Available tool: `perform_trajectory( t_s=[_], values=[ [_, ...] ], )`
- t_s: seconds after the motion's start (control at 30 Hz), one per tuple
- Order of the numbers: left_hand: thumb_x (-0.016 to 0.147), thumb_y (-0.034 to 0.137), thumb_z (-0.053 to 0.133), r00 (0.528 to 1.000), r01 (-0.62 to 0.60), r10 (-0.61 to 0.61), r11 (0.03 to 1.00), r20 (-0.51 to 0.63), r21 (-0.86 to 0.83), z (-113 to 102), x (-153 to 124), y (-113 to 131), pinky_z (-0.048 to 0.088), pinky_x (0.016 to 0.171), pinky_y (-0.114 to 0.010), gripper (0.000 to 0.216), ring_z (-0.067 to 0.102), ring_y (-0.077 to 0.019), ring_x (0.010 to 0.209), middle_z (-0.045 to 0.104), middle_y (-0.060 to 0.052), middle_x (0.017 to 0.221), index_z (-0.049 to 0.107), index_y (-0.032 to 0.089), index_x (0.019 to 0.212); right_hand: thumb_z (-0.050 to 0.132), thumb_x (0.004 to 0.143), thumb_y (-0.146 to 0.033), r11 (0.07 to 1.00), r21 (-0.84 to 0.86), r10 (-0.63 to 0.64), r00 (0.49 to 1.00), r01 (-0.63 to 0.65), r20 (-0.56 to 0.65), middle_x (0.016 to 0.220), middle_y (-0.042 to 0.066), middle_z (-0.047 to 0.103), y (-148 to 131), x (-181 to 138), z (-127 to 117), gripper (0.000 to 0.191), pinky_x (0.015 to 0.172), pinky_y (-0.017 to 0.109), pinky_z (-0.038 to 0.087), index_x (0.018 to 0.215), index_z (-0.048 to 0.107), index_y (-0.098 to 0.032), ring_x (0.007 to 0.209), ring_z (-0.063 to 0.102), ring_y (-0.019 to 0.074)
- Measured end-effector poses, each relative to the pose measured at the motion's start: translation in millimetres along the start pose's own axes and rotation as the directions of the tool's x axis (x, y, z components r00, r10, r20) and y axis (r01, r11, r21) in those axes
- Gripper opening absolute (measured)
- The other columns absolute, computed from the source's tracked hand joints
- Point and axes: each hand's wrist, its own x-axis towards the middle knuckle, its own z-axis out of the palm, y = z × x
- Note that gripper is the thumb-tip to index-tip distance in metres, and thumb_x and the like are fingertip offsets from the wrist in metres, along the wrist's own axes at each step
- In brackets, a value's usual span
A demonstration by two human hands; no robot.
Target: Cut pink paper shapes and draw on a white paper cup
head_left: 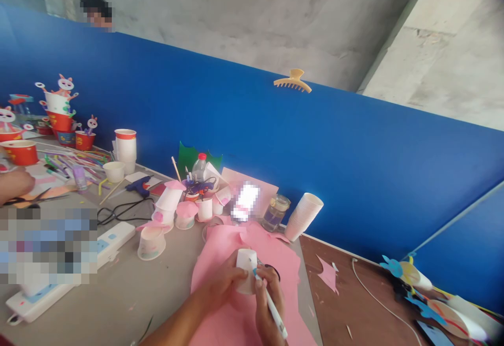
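Note:
My left hand (222, 283) is wrapped round a white paper cup (246, 262) lying on its side over a pink paper sheet (232, 314). My right hand (268, 304) grips a white pen (271, 306) whose blue tip touches the side of the cup. Both hands are low in the middle of the view, above the pink sheet on the grey table (129, 299).
Decorated paper cups (151, 242) and a leaning stack of white cups (303, 216) stand behind the pink sheet. A glue gun (139, 185), a white power strip (59, 283), a glass jar (275, 212) and a bottle (200, 167) are near. A blue partition (315, 146) carries a hair claw (293, 81). Another person's arm (13, 184) is at the left.

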Motion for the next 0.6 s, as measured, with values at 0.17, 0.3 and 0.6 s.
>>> perform_trajectory(
  t_s=[0.17,0.3,0.6],
  values=[
    [0.071,0.009,0.055,1.000,-0.023,0.023,1.000,0.010,0.011,-4.3,0.2,-3.6,0.042,0.085,-0.036,0.041,0.057,-0.0240,0.098,0.063,-0.005,0.101,0.058,0.020,0.110,0.055,0.091,-0.031,1.000,-0.009,0.017,1.000,-0.017,0.000,0.090,0.005,0.067,-1.7,2.4,0.3,0.012,0.079,0.033,0.050,0.092,0.064,-0.022,0.090,0.063,0.0211],
    [0.071,0.009,0.054,1.000,0.001,-0.001,1.000,-0.001,-0.001,-5.8,1.9,-4.6,0.042,0.084,-0.037,0.047,0.058,-0.0233,0.096,0.064,-0.005,0.102,0.055,0.020,0.117,0.054,0.091,-0.032,0.998,-0.003,0.058,0.997,-0.058,-0.047,0.087,0.004,0.066,-4.1,4.4,1.7,0.015,0.074,0.030,0.051,0.090,0.065,-0.022,0.085,0.063,0.0202],
    [0.069,0.009,0.057,0.999,0.029,-0.029,0.999,-0.030,-0.023,0.4,1.8,2.2,0.044,0.079,-0.034,0.051,0.059,-0.0241,0.097,0.064,-0.008,0.104,0.055,0.017,0.120,0.058,0.085,-0.040,0.962,0.009,0.273,0.957,-0.274,-0.098,0.079,0.005,0.065,-15.7,14.5,-2.3,0.022,0.064,0.031,0.051,0.082,0.065,-0.019,0.074,0.061,0.0209]
  ],
)
